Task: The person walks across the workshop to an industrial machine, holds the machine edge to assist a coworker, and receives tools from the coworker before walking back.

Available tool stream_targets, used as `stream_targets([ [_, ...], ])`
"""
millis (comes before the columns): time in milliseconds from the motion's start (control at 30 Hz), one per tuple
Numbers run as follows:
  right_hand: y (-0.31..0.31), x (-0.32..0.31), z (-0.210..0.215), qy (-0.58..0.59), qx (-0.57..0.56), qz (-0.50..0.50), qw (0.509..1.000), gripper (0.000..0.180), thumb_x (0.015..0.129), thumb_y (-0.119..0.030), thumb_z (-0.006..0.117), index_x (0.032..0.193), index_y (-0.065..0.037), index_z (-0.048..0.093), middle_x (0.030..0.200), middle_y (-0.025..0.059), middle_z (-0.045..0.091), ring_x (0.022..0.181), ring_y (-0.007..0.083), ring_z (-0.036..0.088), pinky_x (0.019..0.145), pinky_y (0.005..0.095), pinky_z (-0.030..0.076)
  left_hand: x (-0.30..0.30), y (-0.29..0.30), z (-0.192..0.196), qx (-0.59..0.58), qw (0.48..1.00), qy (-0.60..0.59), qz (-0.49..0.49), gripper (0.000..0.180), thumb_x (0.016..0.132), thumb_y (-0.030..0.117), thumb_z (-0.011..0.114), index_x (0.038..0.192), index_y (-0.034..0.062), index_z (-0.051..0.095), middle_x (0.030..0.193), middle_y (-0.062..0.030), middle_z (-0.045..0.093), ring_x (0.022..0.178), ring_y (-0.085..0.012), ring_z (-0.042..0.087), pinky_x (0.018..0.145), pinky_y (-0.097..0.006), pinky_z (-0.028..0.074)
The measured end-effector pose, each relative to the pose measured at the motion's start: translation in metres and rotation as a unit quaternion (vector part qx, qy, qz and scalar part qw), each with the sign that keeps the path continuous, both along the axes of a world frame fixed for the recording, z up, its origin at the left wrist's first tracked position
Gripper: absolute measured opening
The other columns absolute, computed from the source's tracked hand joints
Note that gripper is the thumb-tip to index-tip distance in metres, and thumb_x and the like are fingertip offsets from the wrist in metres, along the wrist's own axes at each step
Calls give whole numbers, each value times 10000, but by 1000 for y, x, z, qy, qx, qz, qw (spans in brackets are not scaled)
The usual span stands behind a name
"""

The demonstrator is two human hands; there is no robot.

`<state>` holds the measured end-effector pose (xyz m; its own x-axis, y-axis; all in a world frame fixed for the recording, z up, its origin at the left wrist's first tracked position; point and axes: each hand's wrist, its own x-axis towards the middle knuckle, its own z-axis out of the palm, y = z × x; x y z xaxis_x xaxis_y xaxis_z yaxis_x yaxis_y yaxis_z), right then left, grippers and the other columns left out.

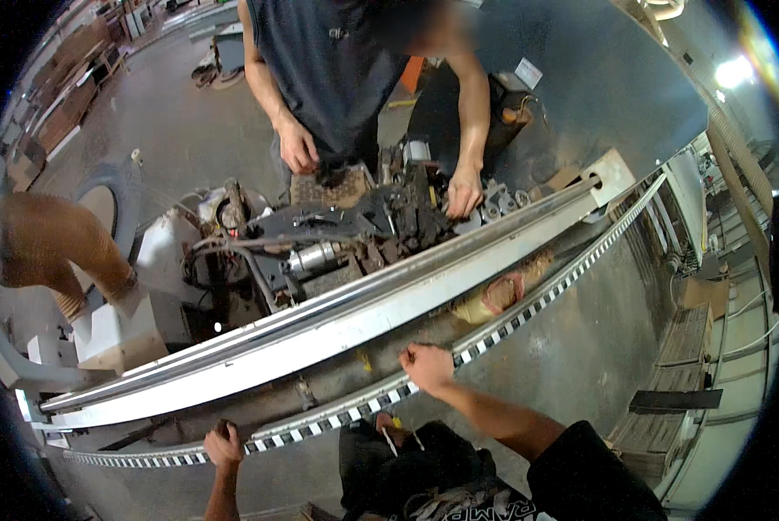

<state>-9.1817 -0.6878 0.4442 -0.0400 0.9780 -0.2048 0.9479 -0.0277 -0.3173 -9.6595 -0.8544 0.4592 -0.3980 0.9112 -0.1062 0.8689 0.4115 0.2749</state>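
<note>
Nearest the camera, both of the wearer's hands sit on the checkered strip point(528, 314), a black-and-white band running along the machine's near edge from lower left to upper right. L hand point(224, 445) is clenched around the strip's lower-left stretch; R hand point(428, 367) pinches it further up, fingers curled over the edge. The two grips are well apart, prob. so the long, bendy band stays level along the edge instead of sagging between them.

Just beyond the strip lies the rail point(320, 334), a long pale metal beam parallel to it, w/ a dirty gap between the two. A yellowish wad point(494, 300) rests in that gap.

Past the rail, covers look to be off: dark mechanism point(355, 239), a shiny cylinder point(313, 257) and loose cables exposed. A co-worker in a dark sleeveless top stands on the far side, leaning in. One of that person's hands point(297, 148) hangs loosely closed above the works; the other hand point(464, 191) presses down on parts near the rail's upper end, seemingly steadying them.

Far left, a ribbed brown hose point(51, 247) curves away over the concrete floor point(172, 130).
</note>
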Motion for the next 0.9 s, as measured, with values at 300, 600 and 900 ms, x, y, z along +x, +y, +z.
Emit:
stream_targets([
  [300,-2,2,-10,0,60,-6,998,339,889,-406,555,726,-120,636,583,150,633,533,366,643,520,501,532,-1,3,1,-45,998,-18,30,304,899,279,537,868,28,706,779,-198,701,747,-401,694,697,-454,542],
  [600,-4,2,-6,30,40,-35,998,272,898,-404,580,956,-137,585,596,125,642,581,361,667,565,510,528,1,6,6,-36,998,-19,37,286,894,267,552,851,27,703,753,-193,695,713,-393,693,665,-451,543],
  [900,-2,-3,1,13,48,-32,998,248,870,-355,615,904,-112,579,611,118,640,576,337,669,546,483,530,-3,-3,-2,-6,1000,-11,20,336,869,335,550,842,34,696,722,-196,680,698,-409,681,657,-462,536],
])
